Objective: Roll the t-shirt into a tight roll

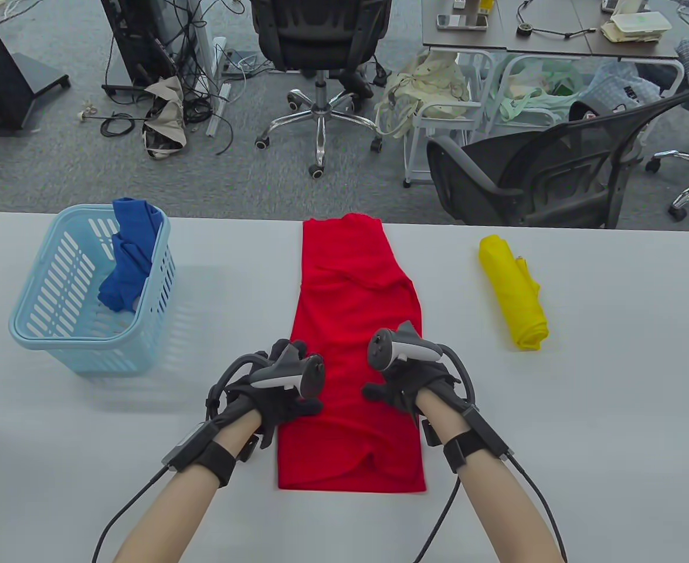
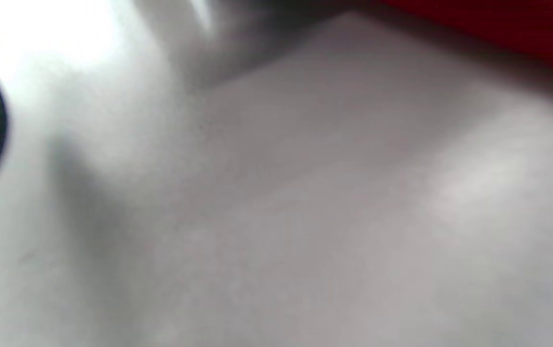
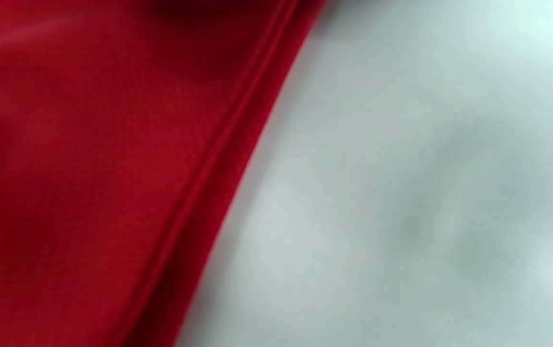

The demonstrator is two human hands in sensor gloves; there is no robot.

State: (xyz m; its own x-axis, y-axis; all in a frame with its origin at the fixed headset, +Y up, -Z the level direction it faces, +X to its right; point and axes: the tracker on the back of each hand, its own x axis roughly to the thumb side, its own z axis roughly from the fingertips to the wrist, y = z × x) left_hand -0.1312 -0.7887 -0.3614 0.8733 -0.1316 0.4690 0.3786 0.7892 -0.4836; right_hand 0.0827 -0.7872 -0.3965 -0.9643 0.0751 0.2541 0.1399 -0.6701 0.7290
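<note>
We saw pale grey counter (image 1: 614, 410) spanning table view. On it: red t-shirt (image 1: 353, 352), folded into long strip, lay flat at centre, running from near edge toward far edge. Light blue slotted basket (image 1: 57, 328) stood at left, well apart from strip. Yellow rolled garment (image 1: 514, 290) lay at right, angled. Wrist views gave us blurred counter beside red fabric edge.

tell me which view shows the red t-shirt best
The table view: the whole red t-shirt lies folded into a long strip. The right wrist view shows only a blurred hemmed edge, the left wrist view just a dark red corner.
</note>
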